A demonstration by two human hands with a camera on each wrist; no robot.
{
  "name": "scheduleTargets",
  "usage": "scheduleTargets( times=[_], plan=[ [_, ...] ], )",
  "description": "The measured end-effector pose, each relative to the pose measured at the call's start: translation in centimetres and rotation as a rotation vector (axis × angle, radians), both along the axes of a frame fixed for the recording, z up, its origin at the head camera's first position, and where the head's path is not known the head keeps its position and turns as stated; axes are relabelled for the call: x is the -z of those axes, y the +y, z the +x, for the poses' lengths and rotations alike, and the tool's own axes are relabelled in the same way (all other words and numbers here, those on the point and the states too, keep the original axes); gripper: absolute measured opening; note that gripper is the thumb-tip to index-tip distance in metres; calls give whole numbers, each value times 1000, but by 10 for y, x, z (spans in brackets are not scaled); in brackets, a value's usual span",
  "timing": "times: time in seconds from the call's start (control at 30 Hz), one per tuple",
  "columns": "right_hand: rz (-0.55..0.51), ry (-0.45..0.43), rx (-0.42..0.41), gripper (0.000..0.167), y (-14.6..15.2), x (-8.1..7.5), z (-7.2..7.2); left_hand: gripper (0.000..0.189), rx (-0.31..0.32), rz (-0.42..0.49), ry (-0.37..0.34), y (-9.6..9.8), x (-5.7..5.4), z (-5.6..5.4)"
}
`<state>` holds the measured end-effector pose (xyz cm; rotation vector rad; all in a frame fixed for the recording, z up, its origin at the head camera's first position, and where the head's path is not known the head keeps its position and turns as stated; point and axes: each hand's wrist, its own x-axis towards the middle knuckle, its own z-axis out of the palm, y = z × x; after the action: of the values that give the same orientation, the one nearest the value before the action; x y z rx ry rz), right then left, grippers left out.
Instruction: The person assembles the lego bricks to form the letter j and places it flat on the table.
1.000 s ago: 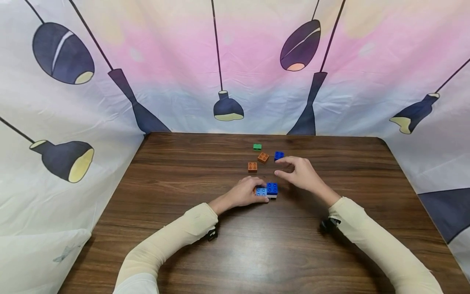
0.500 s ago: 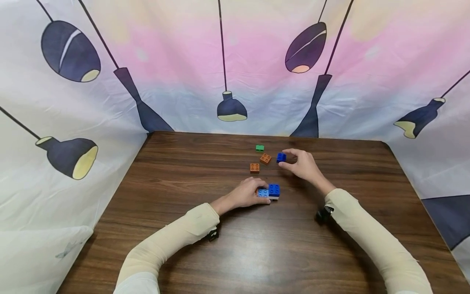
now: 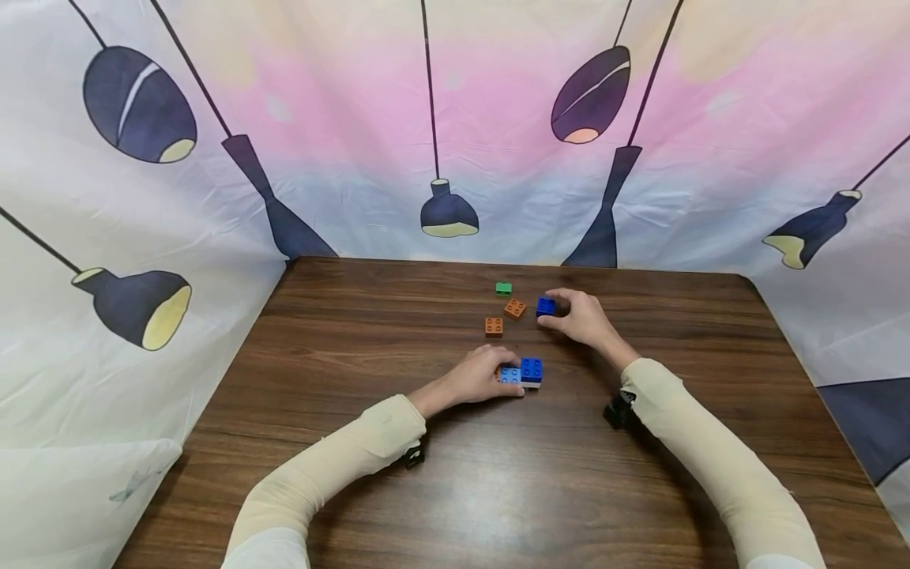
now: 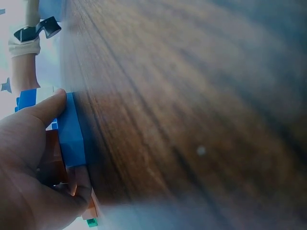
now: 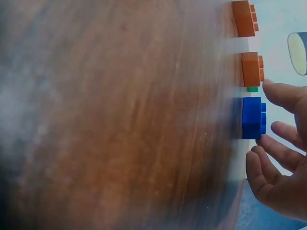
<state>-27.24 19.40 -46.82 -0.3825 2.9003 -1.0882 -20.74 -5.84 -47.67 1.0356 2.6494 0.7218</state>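
Note:
My left hand (image 3: 478, 375) grips a small assembly of joined toy building bricks, thumb on the near side and fingers on the far side. A light-blue brick (image 3: 509, 375) and a dark-blue brick (image 3: 531, 369) top it, with white below the dark one. An orange brick (image 4: 53, 155) in it is partly hidden by the hand. My right hand (image 3: 581, 318) is spread around a separate blue brick (image 3: 545, 307) on the table; in the right wrist view, its thumb stands apart from that brick (image 5: 252, 118), while a fingertip overlaps the brick's lower corner.
Two loose orange bricks, a nearer one (image 3: 494, 326) and a farther one (image 3: 515, 308), lie left of the separate blue brick. Behind them sits a green brick (image 3: 503, 288). The wooden table (image 3: 370, 316) meets a patterned curtain (image 3: 355, 213) at its far edge.
My right hand has moved forward and left to the separate blue brick, its thumb and fingers now on either side. My left hand keeps its hold on the assembly. The head view has shifted slightly.

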Motion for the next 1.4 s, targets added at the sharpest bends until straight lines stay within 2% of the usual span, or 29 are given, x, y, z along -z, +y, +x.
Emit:
scheduleTargets(
  times=[0.27, 0.77, 1.4],
  plan=[
    [14, -13, 3, 56, -1, 3, -7, 46, 6, 1, 11, -1, 1, 0],
    [49, -29, 11, 50, 0, 7, -12, 45, 7, 8, 6, -1, 3, 0],
    [10, -22, 12, 45, 1, 7, -5, 44, 6, 7, 15, -1, 3, -1]
  ],
)
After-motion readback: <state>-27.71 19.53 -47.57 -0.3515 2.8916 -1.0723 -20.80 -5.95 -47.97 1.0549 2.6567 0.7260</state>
